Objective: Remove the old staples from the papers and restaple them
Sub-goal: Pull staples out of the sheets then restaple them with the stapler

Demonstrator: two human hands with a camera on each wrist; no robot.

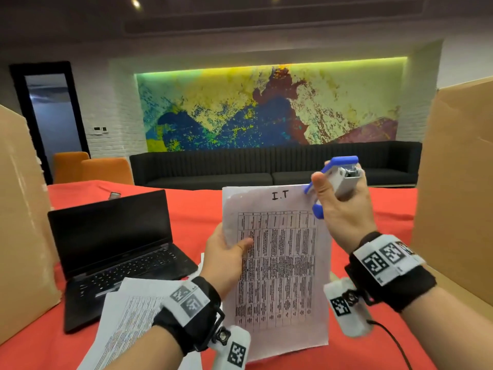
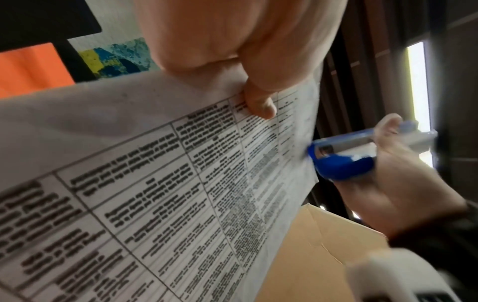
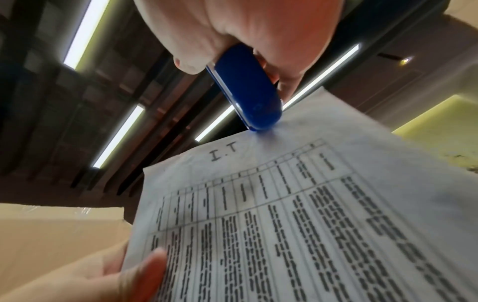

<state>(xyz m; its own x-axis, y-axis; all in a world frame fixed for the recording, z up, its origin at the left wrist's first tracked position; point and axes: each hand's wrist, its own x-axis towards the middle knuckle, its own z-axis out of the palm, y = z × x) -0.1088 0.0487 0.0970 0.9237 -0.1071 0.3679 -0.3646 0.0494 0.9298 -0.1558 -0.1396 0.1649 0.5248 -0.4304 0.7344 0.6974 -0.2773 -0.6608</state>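
My left hand (image 1: 229, 252) holds a set of printed papers (image 1: 280, 263) upright above the table, thumb on the front of the left edge; the sheet is marked "I.T" at the top. My right hand (image 1: 338, 206) grips a blue and silver stapler (image 1: 338, 174) at the papers' top right corner. In the right wrist view the stapler's blue nose (image 3: 248, 90) meets the top edge of the papers (image 3: 310, 214). In the left wrist view the stapler (image 2: 344, 155) sits at the sheet's (image 2: 155, 183) far edge, beyond my thumb (image 2: 258, 102). No staple is visible.
An open black laptop (image 1: 114, 252) sits on the red tablecloth (image 1: 186, 209) to the left. More printed sheets (image 1: 125, 321) lie under my left forearm. Cardboard walls (image 1: 21, 222) stand at both sides (image 1: 458, 182). A small object (image 1: 114, 194) lies behind the laptop.
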